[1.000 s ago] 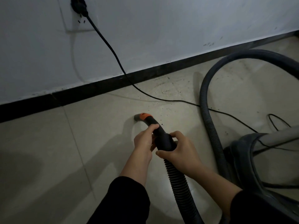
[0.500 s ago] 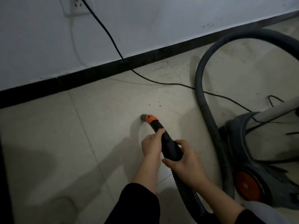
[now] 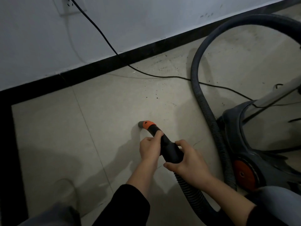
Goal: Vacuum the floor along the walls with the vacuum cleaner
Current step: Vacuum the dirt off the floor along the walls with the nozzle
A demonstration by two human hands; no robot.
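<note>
Orange-banded nozzle (image 3: 145,124) over open floor (image 3: 65,136), well apart from the black skirting (image 3: 97,69) far and left.
My left hand (image 3: 150,148) and right hand (image 3: 187,162) both curl tight round the black handle (image 3: 171,152); the vacuum cleaner (image 3: 241,136) sits right, its hose (image 3: 203,95) looping toward the wall (image 3: 146,22).

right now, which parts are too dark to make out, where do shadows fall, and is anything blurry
Head view: dim overall, floor brightest mid-frame near the hose handle; head view: left hand casts a soft shadow leftwards; head view: bottom-left corner nearly black; head view: vacuum cleaner murky, edges slightly soft.
</note>
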